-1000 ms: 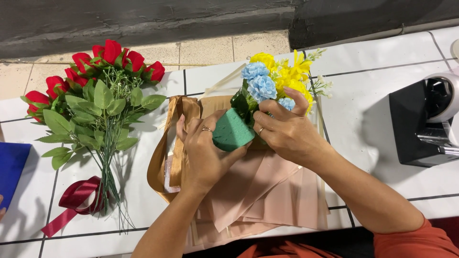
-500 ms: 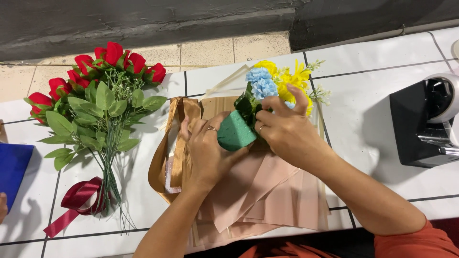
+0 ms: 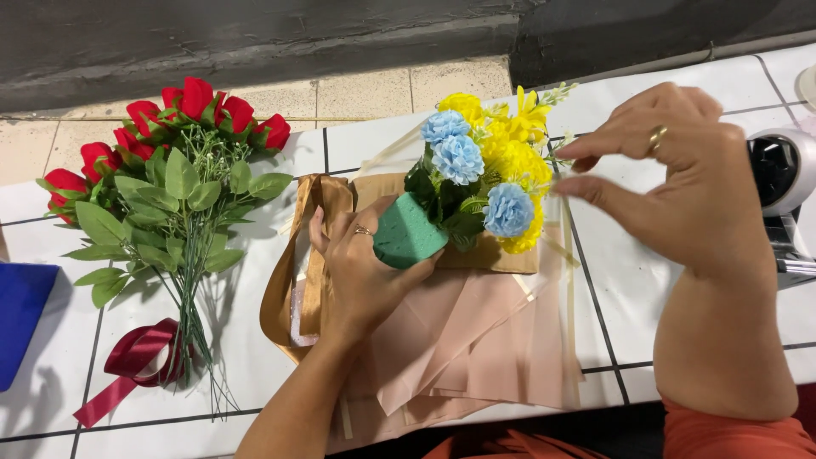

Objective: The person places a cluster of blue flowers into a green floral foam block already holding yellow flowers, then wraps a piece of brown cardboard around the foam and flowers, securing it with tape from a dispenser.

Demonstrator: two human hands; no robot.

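The left hand (image 3: 361, 272) was closed around a green foam block (image 3: 406, 236), with the fingers wrapped on its lower side and the thumb along its near edge, so the block was tilted above the middle of the white tiled table (image 3: 663, 280). From the top of the block came out blue flowers (image 3: 459, 157) and yellow flowers (image 3: 510, 153) with dark green leaves. The right hand (image 3: 680, 178) was raised beside the yellow flowers and held nothing; its thumb and first finger were narrowly apart, as in a pinch, and the other fingers were bent loosely. Under the block lay sheets of pink wrapping paper (image 3: 476, 340), and a brown ribbon (image 3: 302, 255) lay just at the left of them. Well apart on the left side lay a bunch of red roses (image 3: 170, 161), tied with a dark red ribbon (image 3: 136, 357). A blue object (image 3: 21, 314) was at the left edge
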